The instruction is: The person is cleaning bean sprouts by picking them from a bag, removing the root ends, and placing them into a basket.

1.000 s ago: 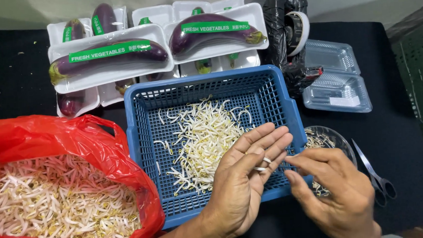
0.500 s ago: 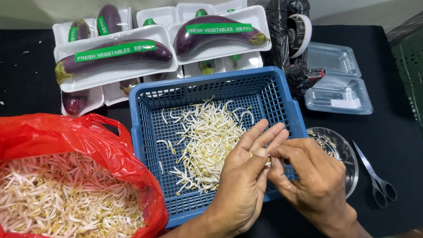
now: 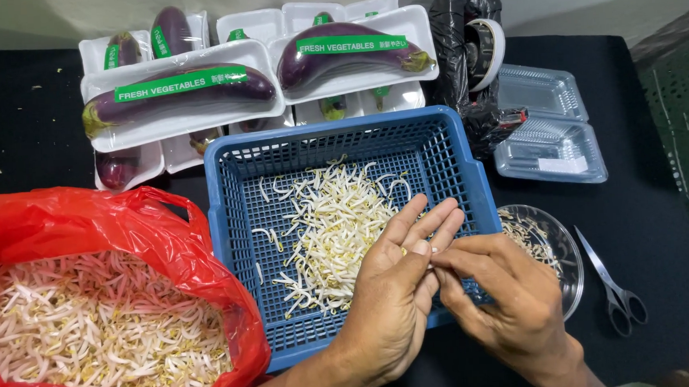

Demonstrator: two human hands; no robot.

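My left hand (image 3: 397, 293) hovers over the near right corner of a blue slotted basket (image 3: 239, 215), pinching a single bean sprout (image 3: 410, 249) at thumb and fingers. My right hand (image 3: 507, 299) meets it from the right, its fingertips pinching the same sprout's end. A loose heap of white bean sprouts (image 3: 330, 226) lies in the basket. A red plastic bag (image 3: 87, 223) at the left holds many more sprouts. A clear round bowl (image 3: 555, 245) with sprout trimmings sits just right of the basket, partly behind my right hand.
White foam trays with wrapped purple eggplants (image 3: 174, 92) are stacked behind the basket. A black bag with a tape roll (image 3: 474, 49) and clear plastic lidded boxes (image 3: 550, 139) stand at back right. Scissors (image 3: 613, 289) lie at the right on the black tabletop.
My right hand has moved left from beside the bowl to meet my left hand's fingertips. The left hand stays over the basket corner, fingers a little more closed.
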